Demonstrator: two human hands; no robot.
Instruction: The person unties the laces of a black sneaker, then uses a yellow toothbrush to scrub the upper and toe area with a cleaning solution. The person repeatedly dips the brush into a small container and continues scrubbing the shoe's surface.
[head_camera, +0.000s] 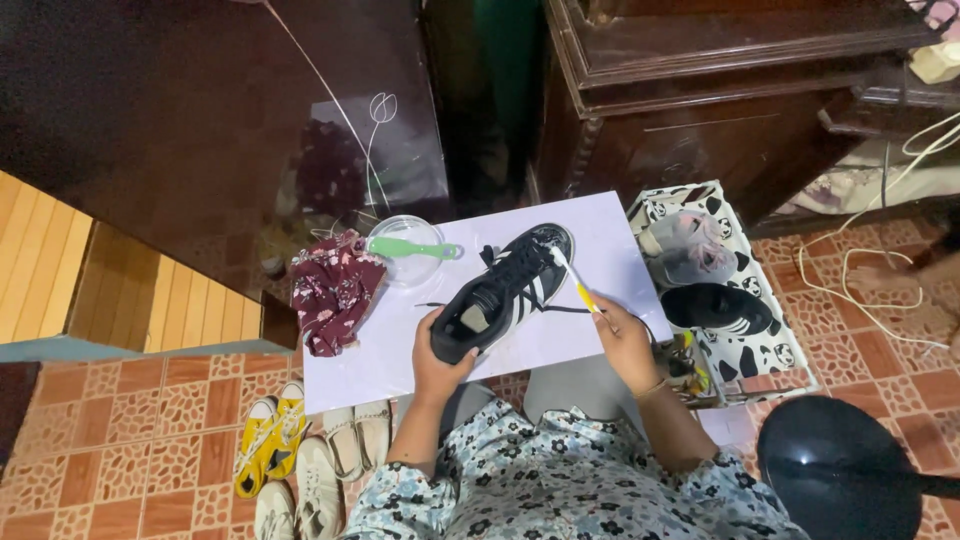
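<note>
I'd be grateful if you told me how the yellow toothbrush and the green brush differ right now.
The yellow toothbrush is gripped in the right hand, its head on the toe of the black shoe; the green brush lies unheld across the clear bowl. The toothbrush looks thinner, the green brush broader. Both are over the white board.

Toothbrush (577, 283) bristles too small; heel hidden by left hand (440, 362).
</note>
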